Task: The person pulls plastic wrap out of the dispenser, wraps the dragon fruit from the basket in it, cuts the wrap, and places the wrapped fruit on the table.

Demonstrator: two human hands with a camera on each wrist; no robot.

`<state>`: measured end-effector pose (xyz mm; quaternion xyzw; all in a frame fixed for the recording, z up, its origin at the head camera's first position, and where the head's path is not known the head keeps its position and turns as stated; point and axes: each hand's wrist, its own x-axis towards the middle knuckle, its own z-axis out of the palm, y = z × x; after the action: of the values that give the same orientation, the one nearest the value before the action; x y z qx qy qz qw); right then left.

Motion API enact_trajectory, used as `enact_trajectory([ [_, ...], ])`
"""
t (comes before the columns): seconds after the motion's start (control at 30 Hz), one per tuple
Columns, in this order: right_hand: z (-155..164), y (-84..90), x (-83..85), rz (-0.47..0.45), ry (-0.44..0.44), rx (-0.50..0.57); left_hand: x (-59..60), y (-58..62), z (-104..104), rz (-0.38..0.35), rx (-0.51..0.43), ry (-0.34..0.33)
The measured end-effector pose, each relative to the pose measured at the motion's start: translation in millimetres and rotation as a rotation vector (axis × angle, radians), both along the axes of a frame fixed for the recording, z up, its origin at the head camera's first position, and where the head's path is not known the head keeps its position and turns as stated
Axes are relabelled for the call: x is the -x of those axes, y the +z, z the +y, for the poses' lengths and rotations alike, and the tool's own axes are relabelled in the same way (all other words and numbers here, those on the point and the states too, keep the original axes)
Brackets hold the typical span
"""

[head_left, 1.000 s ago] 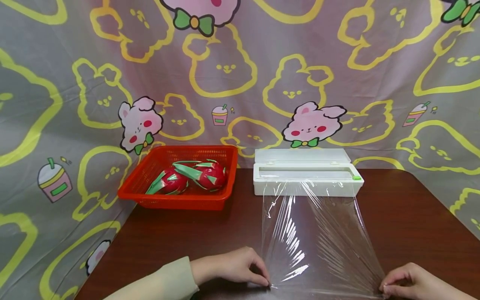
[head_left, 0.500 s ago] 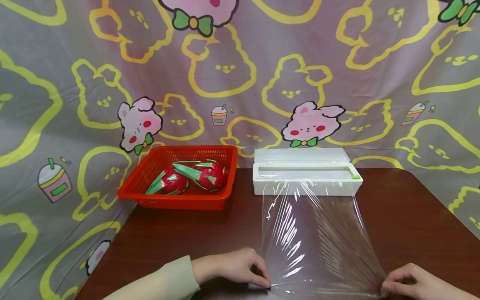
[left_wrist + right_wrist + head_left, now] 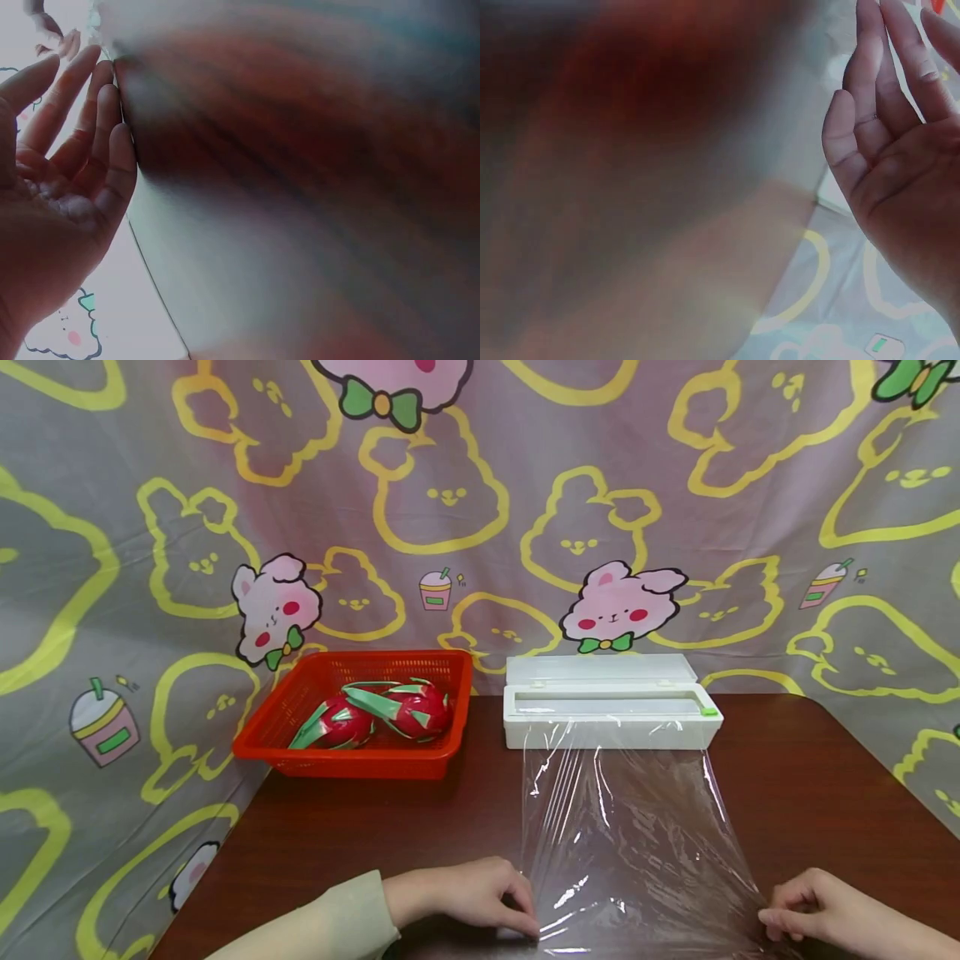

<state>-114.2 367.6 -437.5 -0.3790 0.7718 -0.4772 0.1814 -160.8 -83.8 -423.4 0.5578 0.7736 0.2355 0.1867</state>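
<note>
Clearly, left hand (image 3: pixel 480 893) and right hand (image 3: pixel 825 906) pinch the near end of cling film (image 3: pixel 637 843) running forward to its dispenser (image 3: pixel 611 690).

Grey bunny-print curtain (image 3: pixel 480 539) behind dark brown table (image 3: pixel 420 827).

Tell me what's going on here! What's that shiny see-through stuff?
A person is holding a sheet of cling film, with one near corner in the grip of the left hand and the other in the grip of the right hand. It runs over the front of a white cling film dispenser, whose lid is open. Two dragon fruits lie in the red plastic basket, unwrapped, with no film over them.
</note>
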Motion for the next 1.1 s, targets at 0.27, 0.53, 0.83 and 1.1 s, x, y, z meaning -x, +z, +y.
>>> enact_trajectory([
  [0.27, -16, 14.6, 20.4, 0.302, -0.267, -0.133, 1.2, -0.9, -1, 0.024, 0.01, -0.015],
  [0.53, -23, 4.1, 37.6, 0.425, -0.349, -0.177, 0.0, 1.6, 0, 0.011, 0.013, -0.006],
  [0.83, -14, -2.4, 44.1, 0.348, -0.378, -0.339, 1.6, 4.0, -1, -0.037, 0.02, -0.015],
  [1.1, -12, -6.2, 43.0, 0.312, -0.389, -0.418, 9.0, 9.8, -9, -0.098, -0.008, -0.014],
])
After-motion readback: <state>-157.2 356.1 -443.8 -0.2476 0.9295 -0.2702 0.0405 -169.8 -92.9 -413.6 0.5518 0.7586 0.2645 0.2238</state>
